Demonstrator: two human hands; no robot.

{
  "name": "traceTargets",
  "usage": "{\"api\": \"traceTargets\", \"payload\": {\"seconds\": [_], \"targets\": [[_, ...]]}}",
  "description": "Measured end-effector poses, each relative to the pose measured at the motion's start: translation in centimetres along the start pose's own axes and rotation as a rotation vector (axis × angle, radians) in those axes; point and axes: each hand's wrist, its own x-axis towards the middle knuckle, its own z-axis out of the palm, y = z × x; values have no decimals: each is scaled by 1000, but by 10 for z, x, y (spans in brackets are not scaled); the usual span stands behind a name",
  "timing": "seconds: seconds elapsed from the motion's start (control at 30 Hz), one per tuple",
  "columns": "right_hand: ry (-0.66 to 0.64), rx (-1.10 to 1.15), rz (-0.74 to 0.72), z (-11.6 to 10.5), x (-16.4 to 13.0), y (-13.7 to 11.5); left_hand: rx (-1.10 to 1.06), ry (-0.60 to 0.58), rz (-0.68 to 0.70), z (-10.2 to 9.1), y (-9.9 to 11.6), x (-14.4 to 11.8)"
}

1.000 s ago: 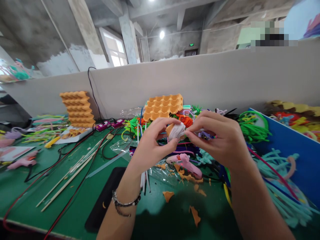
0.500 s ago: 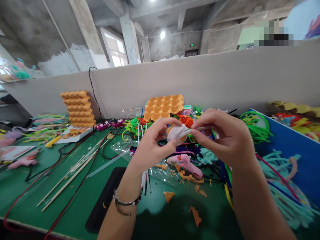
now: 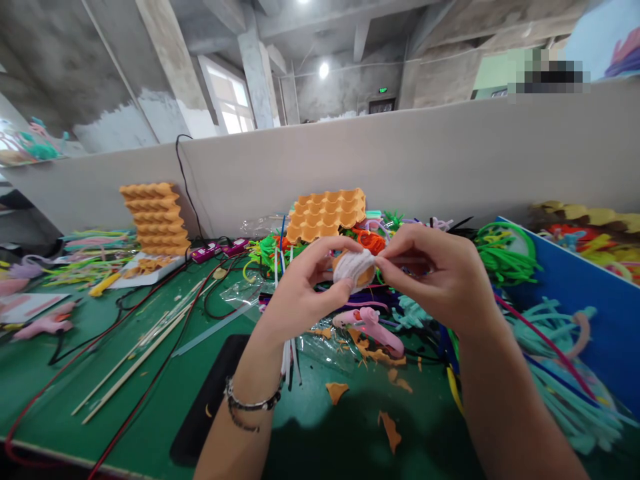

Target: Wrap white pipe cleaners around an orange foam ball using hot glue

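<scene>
- Your left hand [image 3: 303, 290] holds the orange piece [image 3: 369, 275] between thumb and fingers, mid-scene above the green table [image 3: 300, 417].
- White strand [image 3: 351, 267] wraps around that piece.
- Your right hand [image 3: 443, 273] pinches the strand narrowly at the piece's right edge.
- A pink glue gun [image 3: 377, 333] lies nearer you; an orange tray [image 3: 327, 213] leans far behind.

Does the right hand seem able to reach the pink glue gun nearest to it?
Probably yes: the pink glue gun lies close and looks uncovered, though the right hand seems occupied, pinching at the white-wrapped piece.
</scene>
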Motion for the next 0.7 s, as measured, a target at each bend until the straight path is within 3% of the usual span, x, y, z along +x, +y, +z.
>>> {"api": "traceTargets", "payload": {"seconds": [0.47,0.7], "targets": [[-87,86,152,-3,1,0,170,-87,122,-6,-1,0],[-97,239,141,-4,3,0,-135,-131,73,-8,-10,3]]}}
